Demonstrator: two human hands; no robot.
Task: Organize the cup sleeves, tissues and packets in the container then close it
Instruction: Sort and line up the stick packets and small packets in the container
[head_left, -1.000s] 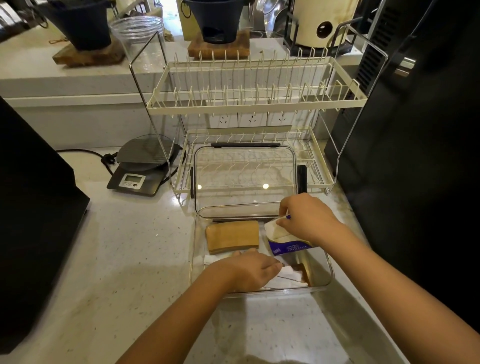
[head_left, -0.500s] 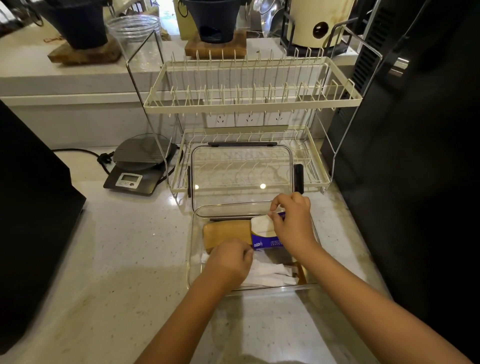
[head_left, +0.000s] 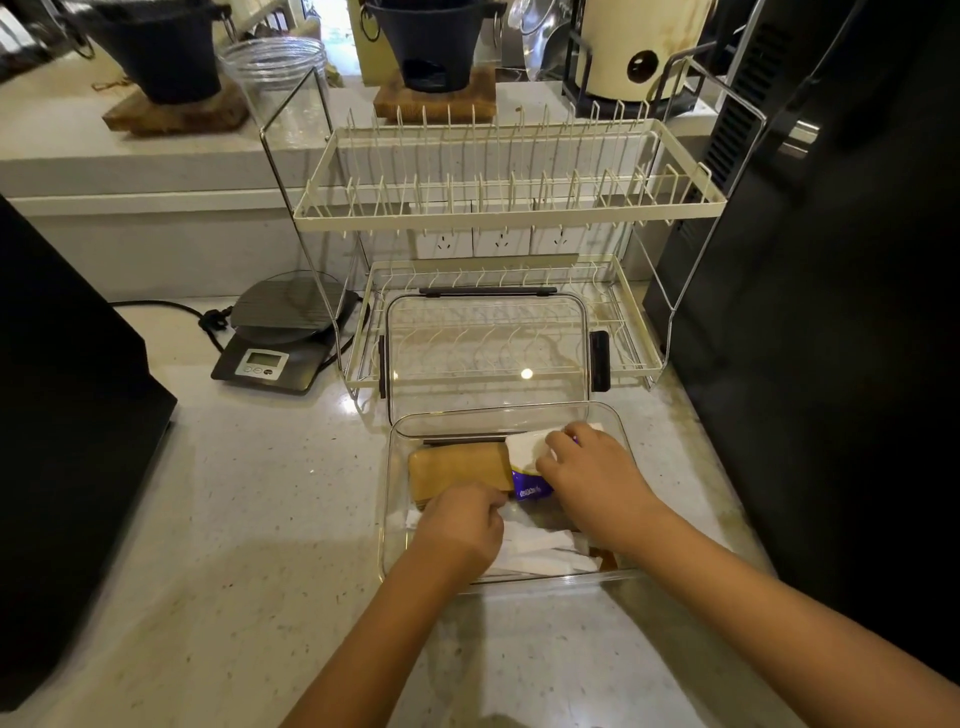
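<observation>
The clear container (head_left: 618, 431) sits open on the worktop (head_left: 249, 509) just before the dish rack (head_left: 509, 208); inside, brown cup sleeves (head_left: 457, 467) lie far-left, white packets (head_left: 540, 551) near; the right hand (head_left: 597, 478) has its grip clamped on the tissue pack (head_left: 524, 462) beside the sleeves; the left hand (head_left: 460, 525) is curled over the packets, its hold hidden; arranging seems underway; next, seat the tissues, then fetch the lid (head_left: 488, 358) leaning behind.

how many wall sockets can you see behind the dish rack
3. The left socket, the middle socket and the right socket sit side by side on the wall, seen between the two tiers of the dish rack. The rack's wires may hide more.
</observation>
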